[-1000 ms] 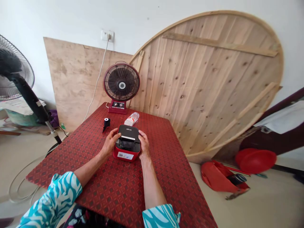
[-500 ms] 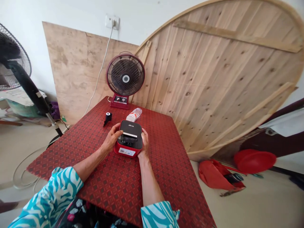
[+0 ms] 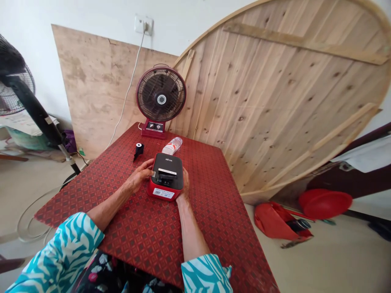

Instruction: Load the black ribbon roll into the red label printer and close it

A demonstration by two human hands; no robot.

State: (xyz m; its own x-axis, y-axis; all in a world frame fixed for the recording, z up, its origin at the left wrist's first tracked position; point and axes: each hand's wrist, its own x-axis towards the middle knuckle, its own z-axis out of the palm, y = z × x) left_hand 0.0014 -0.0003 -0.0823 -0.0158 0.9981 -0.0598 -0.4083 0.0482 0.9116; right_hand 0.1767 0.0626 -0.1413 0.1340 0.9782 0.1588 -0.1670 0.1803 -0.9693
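Observation:
A small red and black printer (image 3: 168,165), with a white label on its front side, stands on the patterned red table. A pale strip lies across a slot in its black top. My left hand (image 3: 141,176) rests at the printer's left side, its fingers stretched out and its thumb by the edge. Against the opposite side, my right hand (image 3: 185,188) grips the printer; part of its fingers is hidden behind the body. Just behind lies a clear plastic bottle (image 3: 172,145) on its side. A black paper roll (image 3: 139,149) with a loose tail stands to the left.
At the table's (image 3: 214,211) far end stands a maroon desk fan (image 3: 161,99). A black pedestal fan (image 3: 33,103) is to the left. A white cord (image 3: 130,87) hangs from the wall socket. Wooden panels lean behind. A red bag (image 3: 273,221) and red basin (image 3: 325,203) are at right.
My left thumb has come off the printer's top and the left hand has drawn slightly left. My right hand stays at its side. The view has shifted a little.

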